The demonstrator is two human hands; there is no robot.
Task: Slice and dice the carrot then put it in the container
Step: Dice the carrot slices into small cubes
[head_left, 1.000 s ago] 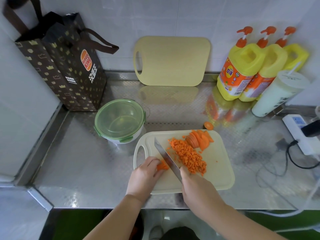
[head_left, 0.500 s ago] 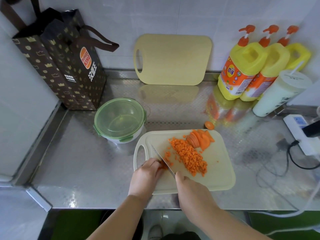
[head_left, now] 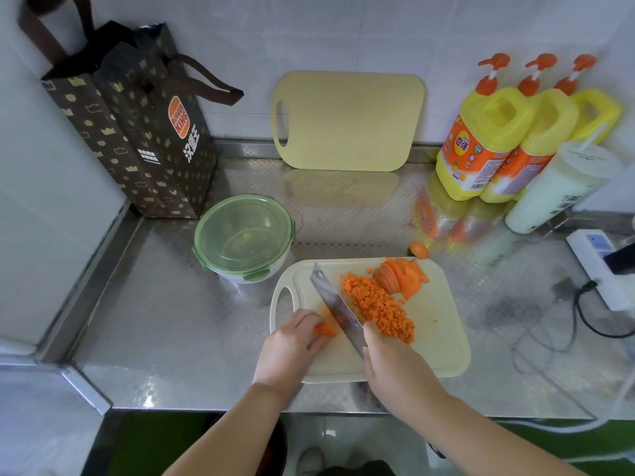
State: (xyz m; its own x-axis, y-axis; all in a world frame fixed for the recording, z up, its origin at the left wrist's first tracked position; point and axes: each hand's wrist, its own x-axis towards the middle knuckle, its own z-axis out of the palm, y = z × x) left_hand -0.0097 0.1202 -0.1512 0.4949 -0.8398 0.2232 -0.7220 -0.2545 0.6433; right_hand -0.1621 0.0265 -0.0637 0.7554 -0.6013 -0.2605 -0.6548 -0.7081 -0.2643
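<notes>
place: kitchen | signs: steel table (head_left: pixel 178 324), tiled wall (head_left: pixel 309 32), cutting board (head_left: pixel 443 324), dish soap bottles (head_left: pixel 481 142), lidded food container (head_left: pixel 244 235)

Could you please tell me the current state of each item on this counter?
Container: lid on, empty.
Knife: gripped by right hand, blade over the board.
Carrot piece: held down by left hand, beside the blade.
Dice: piled on the board.
Slices: stacked, not yet diced.
Carrot end: lying on the counter, off the board.
Spare board: leaning on the wall.
Bag: upright, open.
</notes>
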